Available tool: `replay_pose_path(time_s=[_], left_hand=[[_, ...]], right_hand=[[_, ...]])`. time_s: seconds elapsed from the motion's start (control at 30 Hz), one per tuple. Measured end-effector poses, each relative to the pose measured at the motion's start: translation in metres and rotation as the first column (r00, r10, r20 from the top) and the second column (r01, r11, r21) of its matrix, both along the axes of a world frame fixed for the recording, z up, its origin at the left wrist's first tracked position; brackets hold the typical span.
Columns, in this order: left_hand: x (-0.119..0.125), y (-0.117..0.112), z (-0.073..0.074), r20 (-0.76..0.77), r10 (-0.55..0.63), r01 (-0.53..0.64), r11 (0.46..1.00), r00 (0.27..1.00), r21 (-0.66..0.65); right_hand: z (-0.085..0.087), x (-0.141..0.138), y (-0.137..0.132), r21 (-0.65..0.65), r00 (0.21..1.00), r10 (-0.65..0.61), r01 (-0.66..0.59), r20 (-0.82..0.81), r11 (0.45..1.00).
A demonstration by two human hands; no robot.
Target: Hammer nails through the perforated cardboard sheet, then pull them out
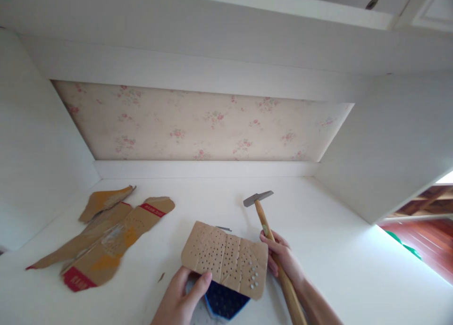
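Brown, flat cardboard sheet with cut-off corners (226, 261) overlaps a dark blue object with a lighter blue rim (227, 302), near the middle of the white tabletop (339, 254). The left hand (186, 292) pinches its near edge, thumb on top; the right hand (283, 256) wraps the pale wooden-handled hammer with a grey metal head (262, 215), just beside it. Holes already dot most of the sheet, yet small round grey heads (nails, probably) show only toward the right, so filling them looks barely begun

left hand (184, 291) holds perforated cardboard (225, 260) above blue object (226, 301), perhaps box; right hand (283, 256) grips hammer (288, 291)
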State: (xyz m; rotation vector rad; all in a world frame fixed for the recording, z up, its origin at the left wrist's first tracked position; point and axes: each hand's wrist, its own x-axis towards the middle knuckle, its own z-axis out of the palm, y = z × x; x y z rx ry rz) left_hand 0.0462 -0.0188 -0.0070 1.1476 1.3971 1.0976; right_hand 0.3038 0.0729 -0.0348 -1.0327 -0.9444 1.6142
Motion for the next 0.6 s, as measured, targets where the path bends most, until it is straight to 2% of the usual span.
replay_pose_path(time_s=[0.2, 0.4, 0.6], left_hand=[[0.0013, -0.0006, 0.0019, -0.097, 0.073, -0.072, 0.997, 0.993, 0.011], [0.0016, 0.0011, 0.0064, -0.140, 0.106, -0.099, 0.994, 0.984, 0.055], [-0.0007, 0.0047, 0.0099, -0.100, 0.150, -0.146, 0.988, 0.984, 0.043]], right_hand=[[-0.0044, 0.0015, 0.0014, 0.013, 1.000, 0.025, -0.025, 0.002, 1.000], [-0.0002, 0.0005, -0.0003, 0.009, 1.000, 0.008, -0.008, -0.009, 1.000], [0.0046, 0.0004, 0.0004, -0.018, 1.000, -0.029, 0.029, 0.009, 0.999]])
